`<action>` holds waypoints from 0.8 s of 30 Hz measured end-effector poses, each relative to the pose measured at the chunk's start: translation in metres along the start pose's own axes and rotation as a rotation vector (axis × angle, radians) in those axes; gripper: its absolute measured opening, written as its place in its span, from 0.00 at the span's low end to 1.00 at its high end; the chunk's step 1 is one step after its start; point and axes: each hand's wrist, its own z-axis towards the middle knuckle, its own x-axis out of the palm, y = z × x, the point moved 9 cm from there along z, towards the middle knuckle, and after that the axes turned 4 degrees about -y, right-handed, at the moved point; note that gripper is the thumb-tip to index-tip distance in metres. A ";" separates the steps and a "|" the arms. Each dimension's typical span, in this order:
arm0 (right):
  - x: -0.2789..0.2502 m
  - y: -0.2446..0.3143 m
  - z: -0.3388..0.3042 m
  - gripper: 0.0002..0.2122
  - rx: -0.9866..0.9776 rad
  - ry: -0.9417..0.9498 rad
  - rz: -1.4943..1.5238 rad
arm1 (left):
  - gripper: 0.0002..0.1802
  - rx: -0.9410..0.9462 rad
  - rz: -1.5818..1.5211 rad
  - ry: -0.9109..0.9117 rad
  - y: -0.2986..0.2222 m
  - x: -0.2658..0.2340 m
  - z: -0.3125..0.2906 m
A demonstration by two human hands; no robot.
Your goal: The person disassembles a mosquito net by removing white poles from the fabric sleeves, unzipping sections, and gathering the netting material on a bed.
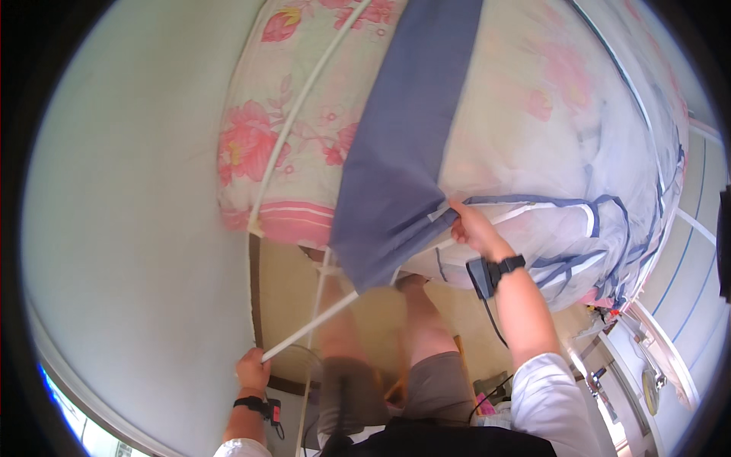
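My left hand [253,371], at the lower left, is closed around the end of a white pole [312,326]. The pole slants up to the right and passes behind the corner of a wide blue-grey fabric band [396,145]. My right hand [474,227] pinches the band's edge right of that corner. The band joins a sheer white mosquito net [518,122] with blue-grey trim, which spreads over the bed to the right. Whether the pole runs inside a sleeve of the band cannot be made out.
A bed with a pink floral sheet [255,141] lies ahead, a second white pole [304,99] crossing its left side. A pale wall [137,190] stands close at left. My legs are below, over a tan floor [285,297]. Bunched netting [609,266] hangs at right, near a white cabinet [693,251].
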 end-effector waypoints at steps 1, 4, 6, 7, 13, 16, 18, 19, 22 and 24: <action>-0.007 0.015 0.016 0.20 -0.045 -0.144 -0.232 | 0.08 0.060 0.065 -0.043 0.002 -0.007 -0.010; -0.064 0.055 0.037 0.13 -0.183 -0.368 0.266 | 0.09 0.054 0.108 -0.113 0.027 -0.020 -0.044; -0.097 0.063 0.036 0.14 -0.247 -0.417 0.511 | 0.09 0.000 0.073 -0.139 0.043 -0.025 -0.063; -0.112 0.061 0.032 0.14 -0.283 -0.487 0.659 | 0.10 -0.183 0.049 -0.078 0.062 -0.020 -0.070; -0.101 0.053 -0.004 0.20 -0.362 -0.622 0.407 | 0.12 -0.246 -0.117 -0.174 0.029 -0.032 -0.027; -0.063 0.060 -0.023 0.17 -0.413 -0.659 0.100 | 0.10 -0.287 -0.329 -0.141 -0.006 -0.028 0.065; -0.028 0.076 -0.040 0.15 -0.631 -0.682 -0.143 | 0.13 0.046 -0.306 -0.302 -0.059 -0.051 0.134; -0.010 0.074 -0.040 0.14 -0.616 -0.630 -0.167 | 0.15 0.101 -0.356 -0.321 -0.075 -0.055 0.165; 0.035 0.073 -0.046 0.13 -0.702 -0.543 -0.257 | 0.16 0.189 -0.388 -0.355 -0.114 -0.063 0.239; 0.060 0.066 -0.045 0.13 -0.676 -0.473 -0.264 | 0.16 0.177 -0.402 -0.305 -0.131 -0.060 0.263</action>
